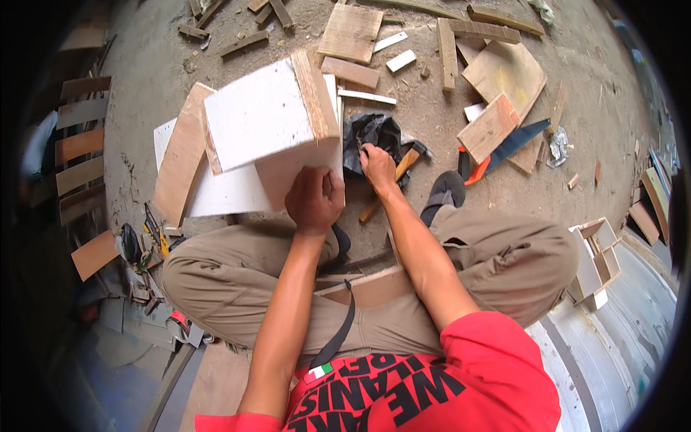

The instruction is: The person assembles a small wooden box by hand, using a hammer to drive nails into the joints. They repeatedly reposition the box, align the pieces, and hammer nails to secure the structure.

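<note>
In front of me stands a box-like wooden piece with a white top panel [259,115] and raw board edges. My left hand [314,200] is curled closed against its near side, and whatever the fingers hold is hidden. To the right of the box lies a crumpled black plastic bag [374,129]. The fingers of my right hand [378,167] are pinched together at the bag's near edge; I cannot make out what is between them. Close beside that hand, a hammer with a wooden handle [409,160] lies on the ground, its head pointing away to the right.
A handsaw with a blue blade [520,140] lies to the right, partly under a board [489,128]. Wood offcuts [350,32] are scattered ahead. A plywood strip [184,155] leans by the box's left side. A small compartmented wooden box [596,259] stands beyond my right knee.
</note>
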A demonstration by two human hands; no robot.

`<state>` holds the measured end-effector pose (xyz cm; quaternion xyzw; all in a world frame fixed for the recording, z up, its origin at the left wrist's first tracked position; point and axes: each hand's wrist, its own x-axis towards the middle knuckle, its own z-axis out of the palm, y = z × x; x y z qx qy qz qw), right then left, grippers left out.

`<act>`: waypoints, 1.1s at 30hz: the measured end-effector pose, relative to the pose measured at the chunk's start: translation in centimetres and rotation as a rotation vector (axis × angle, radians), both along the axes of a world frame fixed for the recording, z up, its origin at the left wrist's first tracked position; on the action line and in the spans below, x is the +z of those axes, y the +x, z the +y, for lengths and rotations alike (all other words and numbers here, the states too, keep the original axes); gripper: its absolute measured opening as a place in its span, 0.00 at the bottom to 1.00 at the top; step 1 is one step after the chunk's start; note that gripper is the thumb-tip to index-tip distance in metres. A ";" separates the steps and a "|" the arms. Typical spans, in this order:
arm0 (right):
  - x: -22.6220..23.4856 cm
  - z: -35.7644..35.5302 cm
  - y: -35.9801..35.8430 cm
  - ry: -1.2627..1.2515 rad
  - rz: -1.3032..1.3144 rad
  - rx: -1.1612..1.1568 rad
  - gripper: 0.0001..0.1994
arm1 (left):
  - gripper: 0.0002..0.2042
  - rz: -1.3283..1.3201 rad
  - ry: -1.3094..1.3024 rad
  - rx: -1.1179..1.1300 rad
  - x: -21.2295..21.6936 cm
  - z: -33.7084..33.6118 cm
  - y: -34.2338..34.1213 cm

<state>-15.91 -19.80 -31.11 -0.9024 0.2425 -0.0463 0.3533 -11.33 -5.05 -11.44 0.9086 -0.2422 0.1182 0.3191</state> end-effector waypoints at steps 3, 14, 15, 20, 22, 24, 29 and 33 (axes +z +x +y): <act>0.1 0.0 -0.5 0.048 0.054 0.020 0.10 | 0.05 0.001 -0.026 0.032 -0.2 0.0 0.1; 3.7 -3.5 -2.2 0.932 -0.104 -0.342 0.12 | 0.05 0.012 -0.111 0.034 0.9 -0.3 0.0; 6.0 -2.6 -1.7 0.951 -0.178 -0.370 0.11 | 0.06 0.078 -0.120 0.039 1.1 -0.2 0.0; 13.2 -1.4 -0.4 1.228 -0.391 -0.342 0.09 | 0.06 0.266 -0.294 -0.108 2.4 -2.2 -0.5; 15.0 -0.1 0.0 1.312 -0.493 -0.363 0.09 | 0.08 0.234 -0.278 -0.202 2.5 -2.8 -0.3; 15.4 0.1 -0.1 1.355 -0.505 -0.308 0.08 | 0.10 0.128 -0.190 -0.239 1.9 -2.8 -0.2; 16.4 -0.9 -1.0 1.411 -0.413 -0.263 0.08 | 0.08 0.228 -0.311 -0.237 1.2 -2.1 -0.4; 16.9 -0.7 -1.1 1.502 -0.373 -0.221 0.13 | 0.06 0.095 -0.252 -0.177 1.5 -1.1 0.0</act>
